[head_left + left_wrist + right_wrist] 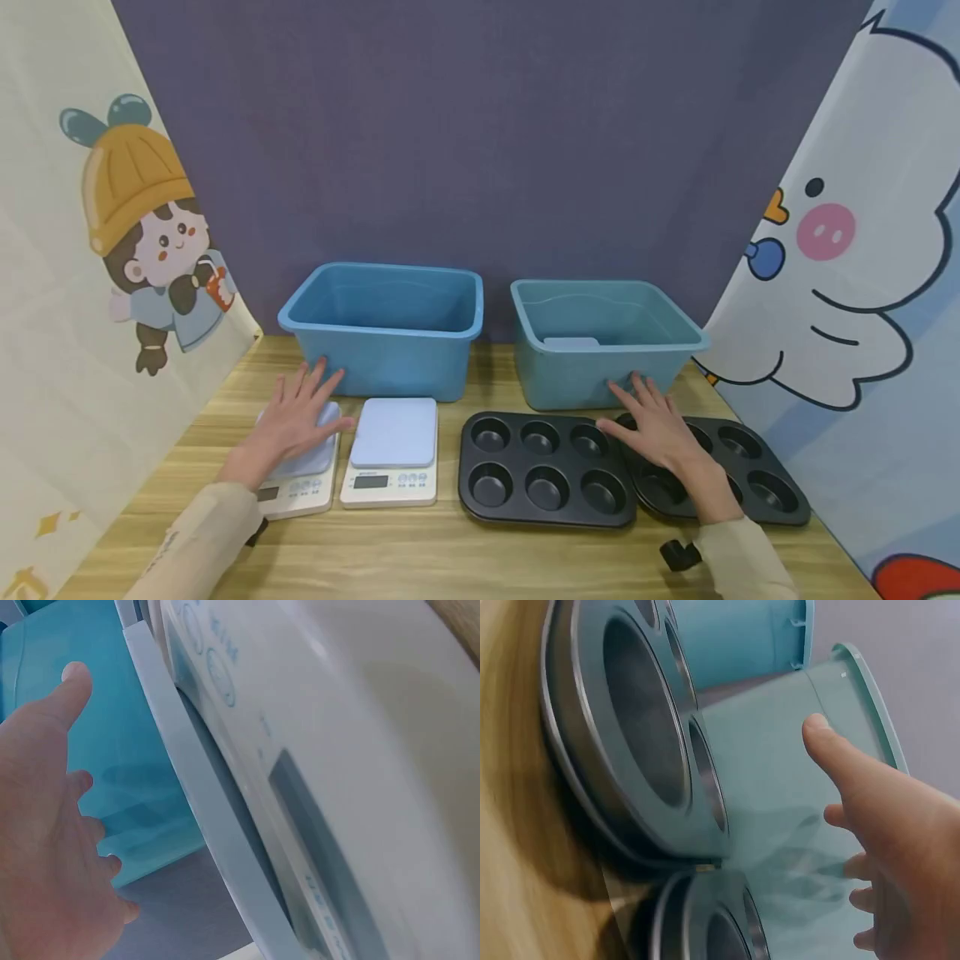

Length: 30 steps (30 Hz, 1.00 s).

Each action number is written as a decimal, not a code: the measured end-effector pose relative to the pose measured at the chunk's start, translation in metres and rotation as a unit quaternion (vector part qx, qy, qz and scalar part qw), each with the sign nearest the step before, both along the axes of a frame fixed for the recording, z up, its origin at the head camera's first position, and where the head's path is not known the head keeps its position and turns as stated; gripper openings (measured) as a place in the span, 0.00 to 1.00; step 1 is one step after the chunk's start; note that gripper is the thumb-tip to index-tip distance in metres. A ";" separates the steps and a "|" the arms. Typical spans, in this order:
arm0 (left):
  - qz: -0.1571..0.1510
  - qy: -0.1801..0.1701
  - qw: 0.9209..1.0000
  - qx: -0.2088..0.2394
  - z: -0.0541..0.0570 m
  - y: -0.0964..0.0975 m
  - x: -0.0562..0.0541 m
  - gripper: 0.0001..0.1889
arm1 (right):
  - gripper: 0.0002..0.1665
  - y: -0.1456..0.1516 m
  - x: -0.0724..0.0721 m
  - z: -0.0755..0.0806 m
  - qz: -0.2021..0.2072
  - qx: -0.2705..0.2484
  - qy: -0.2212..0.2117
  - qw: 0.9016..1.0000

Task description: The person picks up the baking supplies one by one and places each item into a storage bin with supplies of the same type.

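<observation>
My left hand (288, 421) is spread with straight fingers over a white kitchen scale (303, 497), hiding part of its pale platform. Just right of it lies a second kitchen scale (395, 433), display towards me. My right hand (658, 427), fingers also spread, hovers above a black muffin pan (750, 467) and covers some of its cups. Another muffin pan (517, 450) lies to its left, the two overlapping at their edges. In the wrist views, both the left hand (52, 825) and the right hand (907, 855) have nothing in their grasp.
Behind the scales stands a blue plastic bin (382, 360). A teal bin (562, 379) stands behind the muffin pans, with a pale flat item (572, 342) inside. Everything rests on a wood-grain table (390, 554). A purple backdrop (487, 142) and printed side panels surround it.
</observation>
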<state>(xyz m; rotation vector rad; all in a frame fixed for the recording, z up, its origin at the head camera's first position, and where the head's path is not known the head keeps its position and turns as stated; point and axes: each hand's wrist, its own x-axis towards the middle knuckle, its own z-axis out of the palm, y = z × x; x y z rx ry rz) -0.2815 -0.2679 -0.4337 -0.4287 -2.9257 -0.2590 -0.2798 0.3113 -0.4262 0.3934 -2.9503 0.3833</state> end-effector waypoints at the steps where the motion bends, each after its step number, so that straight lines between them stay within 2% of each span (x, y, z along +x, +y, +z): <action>1: 0.000 0.000 1.000 0.002 0.000 -0.001 0.000 0.47 | 0.50 -0.003 0.000 -0.001 0.003 0.002 0.002 1.000; 9: -0.002 0.014 1.000 0.023 0.004 -0.002 0.007 0.46 | 0.48 -0.029 0.002 -0.007 0.058 -0.006 -0.001 0.998; 15: 0.004 -0.005 1.000 0.007 0.007 -0.004 0.005 0.45 | 0.48 -0.043 -0.003 -0.008 0.053 -0.001 -0.001 0.999; 23: 0.001 -0.008 1.000 0.017 0.006 -0.012 -0.004 0.46 | 0.48 -0.037 -0.002 -0.009 0.050 0.006 -0.007 0.999; 26: -0.004 0.021 0.999 0.034 0.009 -0.019 -0.008 0.43 | 0.48 -0.030 -0.002 -0.010 0.048 0.002 -0.001 0.999; 30: -0.010 0.103 0.992 0.068 0.017 -0.028 -0.013 0.33 | 0.46 -0.021 -0.003 -0.009 0.053 -0.007 0.007 0.999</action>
